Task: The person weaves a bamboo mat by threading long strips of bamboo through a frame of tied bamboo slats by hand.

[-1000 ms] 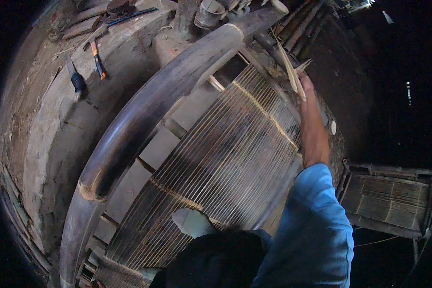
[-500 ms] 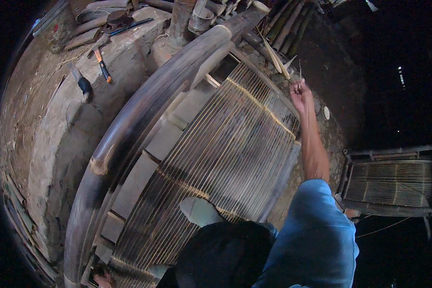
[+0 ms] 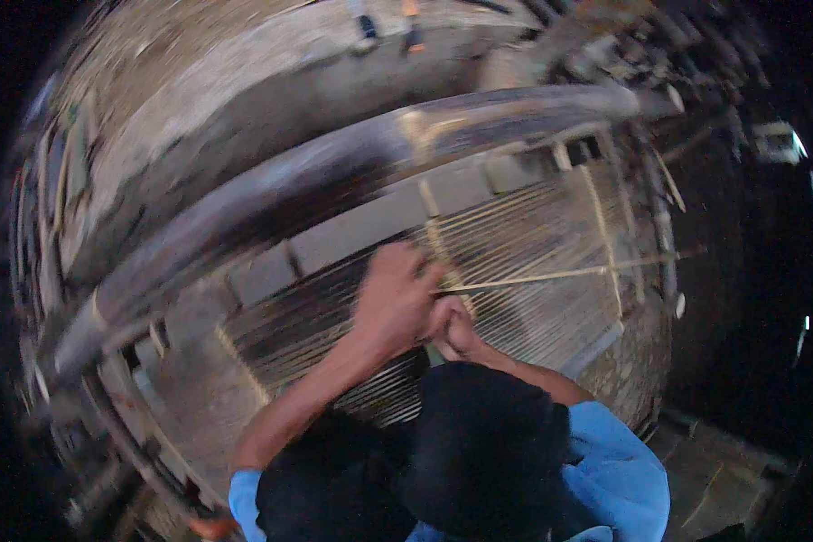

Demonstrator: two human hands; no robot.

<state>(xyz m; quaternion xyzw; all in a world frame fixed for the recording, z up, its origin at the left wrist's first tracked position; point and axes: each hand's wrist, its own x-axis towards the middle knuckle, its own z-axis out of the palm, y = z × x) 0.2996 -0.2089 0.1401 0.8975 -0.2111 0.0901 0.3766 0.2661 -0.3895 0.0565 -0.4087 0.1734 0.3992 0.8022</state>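
Midway along the slatted mat [image 3: 528, 210], the left hand [image 3: 396, 294] and right hand [image 3: 458, 327] meet, fingers curled; I can't tell their pinch. A pale strip [image 3: 533, 278] overshoots the right edge.

Pale yellow strip [image 3: 533, 279], tan-and-dark striped slats [image 3: 515, 221], grey-brown bamboo pole [image 3: 334, 167], light blue sleeves [image 3: 619, 456]

Dim workshop, thick bamboo pole [image 3: 325, 164], slatted rack [image 3: 537, 221], tools [image 3: 413, 34]

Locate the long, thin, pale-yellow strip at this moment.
In the head view, the strip is right of centre, extending rightward from the bare left hand and bare right hand over the brownish panel of thin slats.
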